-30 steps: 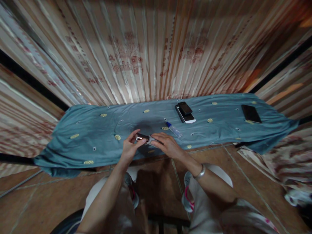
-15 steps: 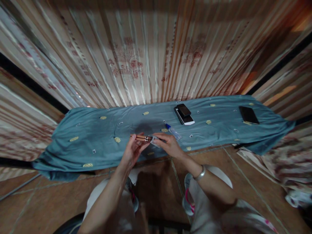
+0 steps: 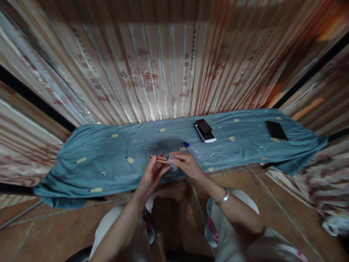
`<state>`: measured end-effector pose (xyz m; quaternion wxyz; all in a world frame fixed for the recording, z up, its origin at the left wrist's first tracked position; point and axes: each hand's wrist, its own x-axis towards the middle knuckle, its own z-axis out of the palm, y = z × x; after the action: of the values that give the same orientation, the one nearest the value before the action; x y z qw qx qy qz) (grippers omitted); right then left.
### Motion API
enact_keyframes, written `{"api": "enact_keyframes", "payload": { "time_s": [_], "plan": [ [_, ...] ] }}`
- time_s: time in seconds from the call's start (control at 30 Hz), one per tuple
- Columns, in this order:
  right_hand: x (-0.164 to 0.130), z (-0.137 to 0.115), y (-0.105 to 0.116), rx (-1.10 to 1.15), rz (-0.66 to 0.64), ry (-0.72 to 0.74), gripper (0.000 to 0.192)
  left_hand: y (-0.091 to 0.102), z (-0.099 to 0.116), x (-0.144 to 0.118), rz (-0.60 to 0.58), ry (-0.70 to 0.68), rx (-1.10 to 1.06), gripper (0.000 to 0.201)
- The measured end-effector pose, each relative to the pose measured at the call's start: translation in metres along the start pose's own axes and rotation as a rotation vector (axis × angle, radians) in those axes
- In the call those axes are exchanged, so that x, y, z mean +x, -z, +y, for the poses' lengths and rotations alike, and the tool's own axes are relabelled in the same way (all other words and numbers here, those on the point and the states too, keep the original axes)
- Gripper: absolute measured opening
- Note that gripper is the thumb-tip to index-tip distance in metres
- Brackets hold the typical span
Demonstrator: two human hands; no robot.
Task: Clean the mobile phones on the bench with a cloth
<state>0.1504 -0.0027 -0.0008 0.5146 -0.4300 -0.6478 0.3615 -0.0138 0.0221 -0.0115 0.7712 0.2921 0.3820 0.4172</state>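
At left, a blue-green cover (image 3: pixel 71 163) is spread across a long bench or table, its near corner draped over the edge. Near the middle, a slim copper-brown object (image 3: pixel 157 159) is held just above the cover by the left hand (image 3: pixel 152 175), whose thumb and fingers are clamped on it. Its metallic-looking right end is met by a crumpled pale cloth (image 3: pixel 171 162), pinched in the right hand (image 3: pixel 187 165); whether the end is wrapped or merely touched cannot be told.

For this contact to be handled well, the object is best gripped firmly but lightly near its left end, so that the right end is left exposed. The cloth should be bunched over a fingertip and pressed evenly, with loose folds kept from snagging and the hold kept low over the cover in case of a slip.

Just beyond the right hand, a clear bottle with a blue cap (image 3: pixel 193 150) is seen lying on its side. Farther back, a small dark device (image 3: pixel 204 126) is rested on a white-edged one (image 3: pixel 209 138). A metal bracelet (image 3: pixel 224 196) is worn on the right wrist. At far right, a flat dark item (image 3: pixel 276 130) is set well apart.
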Motion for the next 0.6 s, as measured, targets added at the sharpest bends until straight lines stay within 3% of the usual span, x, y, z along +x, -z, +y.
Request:
{"api": "enact_keyframes", "payload": {
  "time_s": [0.6],
  "plan": [
    [0.004,0.000,-0.003,0.217,-0.033,-0.036,0.029,-0.010,0.015,-0.009,-0.062,0.126,-0.344,0.057]
  ]
}}
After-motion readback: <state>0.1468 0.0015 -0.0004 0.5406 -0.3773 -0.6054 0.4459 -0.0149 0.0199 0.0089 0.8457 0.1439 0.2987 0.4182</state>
